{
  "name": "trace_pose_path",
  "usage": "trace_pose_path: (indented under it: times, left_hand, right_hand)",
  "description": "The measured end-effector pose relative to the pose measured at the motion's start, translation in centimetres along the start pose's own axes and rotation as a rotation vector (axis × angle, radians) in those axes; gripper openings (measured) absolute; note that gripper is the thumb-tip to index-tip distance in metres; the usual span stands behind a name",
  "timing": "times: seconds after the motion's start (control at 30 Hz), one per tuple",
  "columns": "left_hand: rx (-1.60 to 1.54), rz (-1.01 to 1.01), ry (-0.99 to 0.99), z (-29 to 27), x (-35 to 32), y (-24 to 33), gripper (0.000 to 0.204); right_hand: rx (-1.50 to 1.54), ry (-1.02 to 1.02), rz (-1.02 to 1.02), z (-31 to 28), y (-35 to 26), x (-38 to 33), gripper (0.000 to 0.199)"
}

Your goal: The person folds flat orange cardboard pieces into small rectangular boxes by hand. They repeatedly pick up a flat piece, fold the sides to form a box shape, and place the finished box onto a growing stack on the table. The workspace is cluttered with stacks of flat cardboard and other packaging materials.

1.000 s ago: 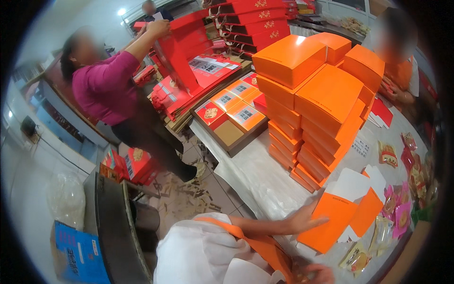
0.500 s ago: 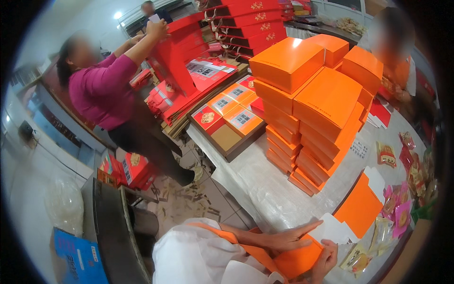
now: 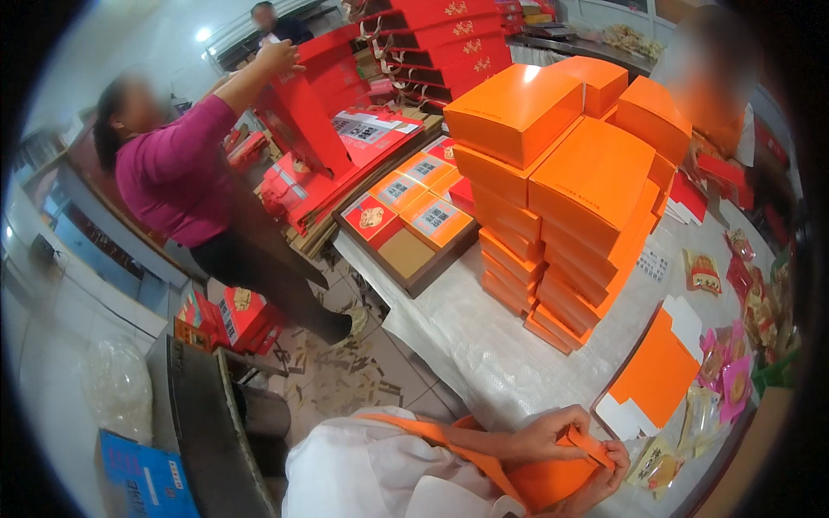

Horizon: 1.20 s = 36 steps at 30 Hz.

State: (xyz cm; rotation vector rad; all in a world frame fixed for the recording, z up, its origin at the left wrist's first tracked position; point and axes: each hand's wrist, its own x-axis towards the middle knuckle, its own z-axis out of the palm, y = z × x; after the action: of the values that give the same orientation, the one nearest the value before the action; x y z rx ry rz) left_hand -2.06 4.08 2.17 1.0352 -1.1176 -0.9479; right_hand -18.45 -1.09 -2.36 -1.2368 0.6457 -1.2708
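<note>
Counter [image 3: 484, 345]: white woven cover, near edge at wearer's body. Stack of closed orange boxes [image 3: 561, 190] well ahead, centre. Flat orange box blank [image 3: 661, 371] just right of and ahead of hands, long axis running up-right. Left hand [image 3: 540, 436] and right hand [image 3: 604, 470] both pinch orange card piece [image 3: 591, 446], held close to chest. Right hand nearer blank. Open counter lies between hands and stack.

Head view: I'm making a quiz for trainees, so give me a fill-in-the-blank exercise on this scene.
1. Both hands, left hand and right hand, fold a flat ____ carton.
2. The stack of closed boxes stands on the ____ table.
3. The person in the ____ top lifts a red box.

Missing: orange; white; magenta
</note>
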Motion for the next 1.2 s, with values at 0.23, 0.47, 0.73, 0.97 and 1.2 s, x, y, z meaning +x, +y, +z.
trace_pose_path:
  times: [0.23, 0.47, 0.73, 0.97, 1.2]
  left_hand:
    - [0.220, 0.088, -0.121, -0.2, 2.8, -0.8, 0.022]
    - [0.233, 0.065, -0.122, 0.6, 2.5, -1.5, 0.020]
    - [0.334, -0.002, -0.213, -0.9, 2.7, -1.2, 0.014]
    - [0.508, 0.106, -0.342, -0.8, 3.1, -1.0, 0.012]
    - [0.805, -0.233, -0.695, 0.5, 6.5, 5.7, 0.041]
  right_hand:
    - [-0.211, 0.216, 0.201, 2.4, -3.1, 1.8, 0.018]
    - [-0.267, -0.012, 0.132, 0.8, -3.2, 1.9, 0.013]
    - [-0.074, -0.011, 0.248, 1.3, -2.6, 1.3, 0.010]
    - [-0.237, -0.070, 0.204, -0.2, -2.7, 1.0, 0.010]
    - [-0.570, -0.491, -0.196, -2.0, -7.0, 4.6, 0.022]
